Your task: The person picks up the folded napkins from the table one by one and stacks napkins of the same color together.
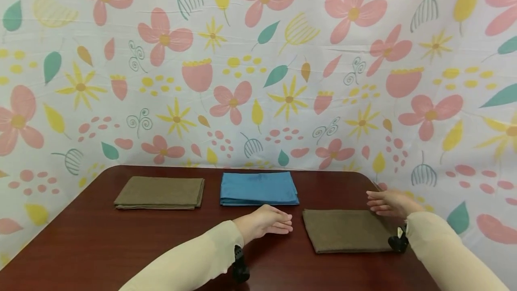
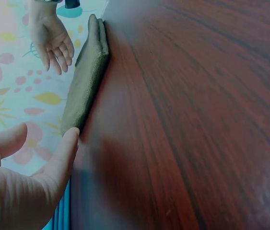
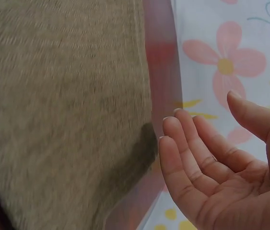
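Observation:
A folded olive-brown cloth (image 1: 349, 231) lies flat on the table at the right front. My left hand (image 1: 264, 223) hovers just left of it, fingers extended and nothing in them; in the left wrist view the fingertip overlaps the near end of the brown cloth (image 2: 88, 76). Over the far right corner of that cloth is my right hand (image 1: 392, 203), its fingers loosely bent and empty. In the right wrist view, its fingertips (image 3: 170, 148) are beside the cloth's edge, with a shadow on the fabric.
A folded blue cloth (image 1: 259, 188) lies at the back middle of the dark red-brown table (image 1: 101, 241). Another folded olive-brown cloth (image 1: 160, 192) is at the back left. Behind the table hangs a flower-patterned curtain (image 1: 258, 80).

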Tool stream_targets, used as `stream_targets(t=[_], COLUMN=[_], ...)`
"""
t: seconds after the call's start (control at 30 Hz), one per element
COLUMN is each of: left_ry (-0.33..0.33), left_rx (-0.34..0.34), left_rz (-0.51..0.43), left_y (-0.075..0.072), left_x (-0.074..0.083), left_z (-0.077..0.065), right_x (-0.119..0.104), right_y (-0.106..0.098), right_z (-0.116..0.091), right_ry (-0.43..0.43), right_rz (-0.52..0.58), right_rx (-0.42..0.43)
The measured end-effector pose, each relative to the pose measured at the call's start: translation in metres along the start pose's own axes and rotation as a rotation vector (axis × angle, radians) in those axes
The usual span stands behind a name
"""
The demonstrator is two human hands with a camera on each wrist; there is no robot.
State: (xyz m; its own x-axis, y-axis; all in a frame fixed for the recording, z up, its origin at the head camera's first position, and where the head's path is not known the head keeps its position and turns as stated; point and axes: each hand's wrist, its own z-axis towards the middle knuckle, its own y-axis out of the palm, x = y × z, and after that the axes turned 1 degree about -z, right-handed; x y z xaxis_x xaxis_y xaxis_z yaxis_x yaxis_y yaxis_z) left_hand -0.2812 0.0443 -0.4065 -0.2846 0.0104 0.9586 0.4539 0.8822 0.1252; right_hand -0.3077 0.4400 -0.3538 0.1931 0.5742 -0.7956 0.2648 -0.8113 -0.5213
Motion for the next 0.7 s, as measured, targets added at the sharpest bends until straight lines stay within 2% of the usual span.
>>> stream_targets(t=[0.17,0.37,0.53,0.7], left_ry=[0.002,-0.018,-0.023,-0.015], left_rx=[0.022,-0.010,-0.042,-0.025], left_rz=[-0.027,-0.052,-0.069,-0.090], left_y=[0.003,0.009,0.014,0.018], left_x=[-0.002,-0.004,-0.007,-0.010], left_z=[0.005,0.008,0.010,0.012], right_x=[0.005,0.013,0.018,0.024], right_y=[-0.005,-0.009,-0.010,-0.010], right_z=[-0.002,-0.001,-0.002,-0.008], right_ry=[0.008,0.048,0.085,0.139], right_rz=[-0.025,-0.020,-0.064,-0.029], right_rx=[-0.005,0.027,0.026,0.074])
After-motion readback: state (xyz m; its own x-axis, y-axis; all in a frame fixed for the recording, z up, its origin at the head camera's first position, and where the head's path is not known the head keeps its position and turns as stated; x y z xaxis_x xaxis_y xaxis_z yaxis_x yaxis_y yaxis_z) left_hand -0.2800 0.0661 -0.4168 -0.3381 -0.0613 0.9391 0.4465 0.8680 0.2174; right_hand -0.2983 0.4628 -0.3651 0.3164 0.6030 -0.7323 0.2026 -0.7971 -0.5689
